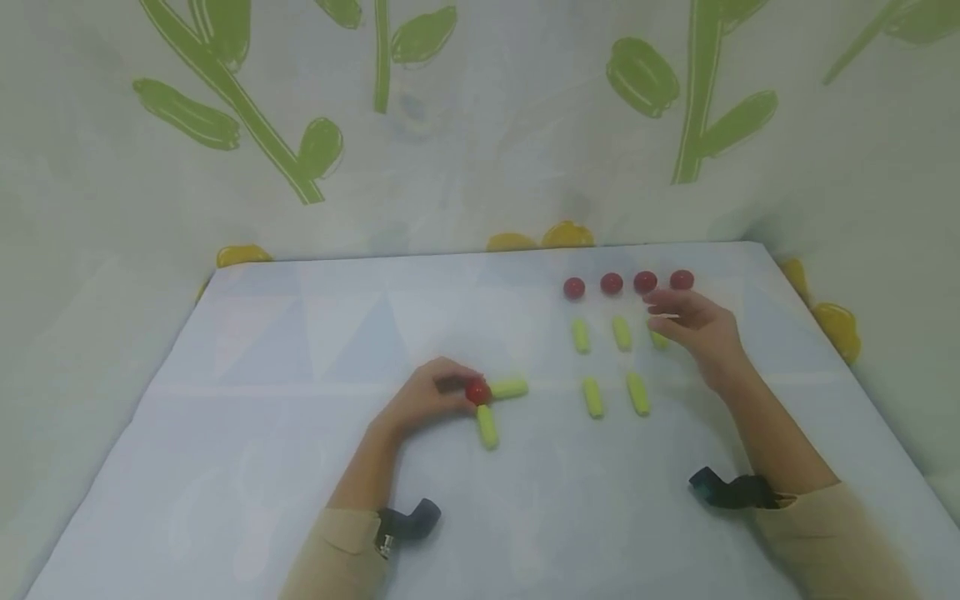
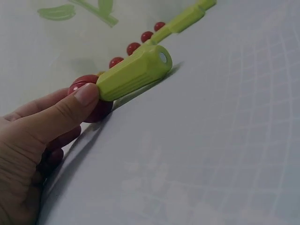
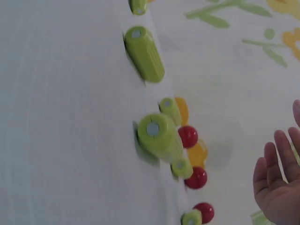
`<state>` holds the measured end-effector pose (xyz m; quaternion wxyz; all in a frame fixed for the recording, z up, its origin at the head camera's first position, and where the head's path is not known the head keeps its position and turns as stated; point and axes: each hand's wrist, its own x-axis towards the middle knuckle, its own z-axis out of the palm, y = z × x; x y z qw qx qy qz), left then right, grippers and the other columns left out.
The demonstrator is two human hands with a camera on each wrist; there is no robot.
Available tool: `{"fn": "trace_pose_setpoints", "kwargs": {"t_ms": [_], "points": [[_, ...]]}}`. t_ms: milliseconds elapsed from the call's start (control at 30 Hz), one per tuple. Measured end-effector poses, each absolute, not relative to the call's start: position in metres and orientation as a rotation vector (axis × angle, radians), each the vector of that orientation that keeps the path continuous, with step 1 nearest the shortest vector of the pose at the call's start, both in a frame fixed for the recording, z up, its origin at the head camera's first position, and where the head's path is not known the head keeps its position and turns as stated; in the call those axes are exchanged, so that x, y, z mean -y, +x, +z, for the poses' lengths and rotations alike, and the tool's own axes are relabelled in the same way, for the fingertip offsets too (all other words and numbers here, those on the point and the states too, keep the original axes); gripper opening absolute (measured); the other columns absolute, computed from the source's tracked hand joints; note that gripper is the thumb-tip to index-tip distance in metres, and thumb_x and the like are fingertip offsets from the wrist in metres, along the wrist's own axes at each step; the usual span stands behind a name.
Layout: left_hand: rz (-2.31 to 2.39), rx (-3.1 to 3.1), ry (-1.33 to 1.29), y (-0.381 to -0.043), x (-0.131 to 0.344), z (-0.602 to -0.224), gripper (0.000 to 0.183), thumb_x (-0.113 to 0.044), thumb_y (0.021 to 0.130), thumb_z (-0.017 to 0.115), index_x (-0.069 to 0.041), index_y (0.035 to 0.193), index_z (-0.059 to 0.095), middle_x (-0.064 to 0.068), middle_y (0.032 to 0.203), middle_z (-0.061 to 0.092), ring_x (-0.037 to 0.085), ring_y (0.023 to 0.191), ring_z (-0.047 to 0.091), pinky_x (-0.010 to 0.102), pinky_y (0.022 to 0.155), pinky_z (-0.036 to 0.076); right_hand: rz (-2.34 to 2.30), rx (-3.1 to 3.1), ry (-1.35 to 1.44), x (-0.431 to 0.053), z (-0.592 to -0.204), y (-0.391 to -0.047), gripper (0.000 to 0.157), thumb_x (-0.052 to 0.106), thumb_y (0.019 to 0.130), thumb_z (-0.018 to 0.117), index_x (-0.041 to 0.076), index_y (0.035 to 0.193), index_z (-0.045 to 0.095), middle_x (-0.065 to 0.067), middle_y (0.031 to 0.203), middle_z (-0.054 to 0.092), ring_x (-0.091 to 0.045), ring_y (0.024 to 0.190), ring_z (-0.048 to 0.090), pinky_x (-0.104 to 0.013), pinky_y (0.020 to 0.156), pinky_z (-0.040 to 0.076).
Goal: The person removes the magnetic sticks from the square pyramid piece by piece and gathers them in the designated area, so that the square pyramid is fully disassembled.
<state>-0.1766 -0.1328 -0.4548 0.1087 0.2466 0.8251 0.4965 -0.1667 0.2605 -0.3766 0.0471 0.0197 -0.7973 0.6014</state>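
My left hand [image 1: 431, 396] pinches a red ball [image 1: 477, 392] between thumb and fingers, low over the white table. Two green rods meet this ball: one rod [image 1: 510, 388] points right, the other rod [image 1: 487, 427] points toward me. In the left wrist view, the near rod [image 2: 133, 75] shows a grey disc in its end, and the thumb lies over the ball [image 2: 101, 111]. My right hand [image 1: 701, 333] hovers with loosely bent fingers and holds nothing. It partly covers a green rod [image 1: 658, 341] and is close to two red balls. The right wrist view shows its fingers [image 3: 274, 171] apart.
Several red balls [image 1: 611, 283] form a row near the table's back edge. In front of them lie two rows of green rods [image 1: 622, 333]. A patterned cloth wall [image 1: 480, 167] rises behind the white table [image 1: 262, 467]. Each wrist wears a black camera [image 1: 411, 521].
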Motion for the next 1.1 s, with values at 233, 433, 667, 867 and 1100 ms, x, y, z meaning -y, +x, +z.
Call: {"fn": "trace_pose_setpoints", "kwargs": {"t_ms": [233, 433, 667, 867, 1100], "points": [[1.49, -2.384, 0.923, -0.173, 0.129, -0.444, 0.036, -0.01, 0.071, 0.081, -0.008, 0.106, 0.071, 0.0, 0.1, 0.07, 0.011, 0.097, 0.058, 0.027, 0.087, 0.044, 1.927, 2.365, 0.453, -0.226, -0.383, -0.15, 0.028, 0.0, 0.086, 0.065, 0.0, 0.114, 0.063, 0.01, 0.107, 0.068, -0.009, 0.096, 0.062, -0.015, 0.081, 0.05], [1.458, -2.363, 1.09, -0.18, 0.132, -0.46, 0.038, -0.017, 0.069, 0.083, -0.012, 0.105, 0.073, -0.006, 0.098, 0.071, 0.01, 0.092, 0.059, 0.027, 0.082, 0.045, 1.825, 2.527, 0.803, -0.193, -0.402, -0.14, 0.032, 0.002, 0.083, 0.069, 0.003, 0.114, 0.064, -0.005, 0.113, 0.067, -0.019, 0.102, 0.06, -0.024, 0.086, 0.051], [1.35, -2.414, 1.212, -0.18, 0.13, -0.457, 0.037, -0.012, 0.066, 0.084, -0.01, 0.102, 0.074, -0.003, 0.092, 0.072, 0.01, 0.088, 0.059, 0.026, 0.079, 0.042, 1.741, 2.796, 0.923, -0.158, -0.421, -0.134, 0.042, 0.02, 0.083, 0.072, 0.015, 0.123, 0.062, 0.0, 0.122, 0.063, -0.017, 0.108, 0.057, -0.027, 0.09, 0.049], [1.349, -2.395, 1.312, -0.171, 0.125, -0.434, 0.034, -0.004, 0.066, 0.082, -0.001, 0.098, 0.072, 0.007, 0.092, 0.073, 0.017, 0.087, 0.063, 0.026, 0.081, 0.044, 1.569, 2.817, 1.05, -0.139, -0.437, -0.133, 0.037, 0.017, 0.086, 0.069, 0.024, 0.122, 0.064, 0.011, 0.116, 0.064, -0.009, 0.108, 0.055, -0.028, 0.09, 0.048], [1.361, -2.368, 1.355, -0.17, 0.123, -0.428, 0.033, -0.004, 0.067, 0.081, 0.0, 0.098, 0.072, 0.007, 0.093, 0.073, 0.014, 0.088, 0.064, 0.025, 0.08, 0.046, 1.413, 2.798, 1.039, -0.13, -0.443, -0.13, 0.032, 0.016, 0.088, 0.065, 0.031, 0.117, 0.067, 0.018, 0.11, 0.067, -0.004, 0.092, 0.055, -0.023, 0.076, 0.048]]}}
